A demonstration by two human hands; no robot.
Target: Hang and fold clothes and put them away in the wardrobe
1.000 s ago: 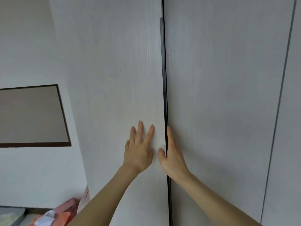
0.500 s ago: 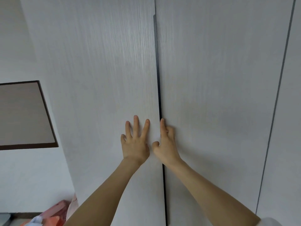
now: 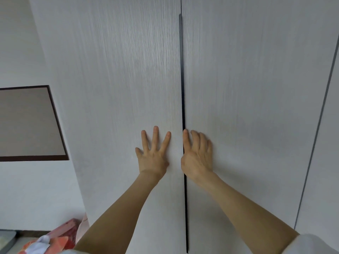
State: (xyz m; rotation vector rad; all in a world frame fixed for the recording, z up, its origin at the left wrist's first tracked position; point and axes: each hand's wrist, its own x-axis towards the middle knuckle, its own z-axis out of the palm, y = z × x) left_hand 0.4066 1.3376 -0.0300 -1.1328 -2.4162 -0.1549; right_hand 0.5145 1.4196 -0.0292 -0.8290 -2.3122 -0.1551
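My left hand (image 3: 152, 158) lies flat with the fingers spread wide, palm against the pale grey wood-grain left wardrobe door (image 3: 117, 107), holding nothing; my right hand (image 3: 197, 158) sits just across the dark vertical seam (image 3: 182, 70) between the two doors, its grip loose and empty, fingers half curled on the matching pale grey right wardrobe door (image 3: 247, 107), with the forefinger touching the seam itself. That seam is my landmark: both hands flank it at about the same height, low on the doors, and the gap looks narrow along its whole visible length, so I judge the doors shut or very nearly so. To do this step well, I would press evenly with both palms close to the seam, not with fingertips alone, so that each door seats flush without one bouncing back out; and I should keep the right forefinger off the gap, where it could be pinched if a door shifts. No clothes are in my hands, and the wardrobe's inside is hidden behind the doors, so whether anything hangs or lies folded there I cannot tell. Far to the left of the seam and low down, beyond the wardrobe's side, some red-and-white bundled fabric (image 3: 55, 241) shows at the frame's bottom edge; it may be clothing, though I cannot be sure.
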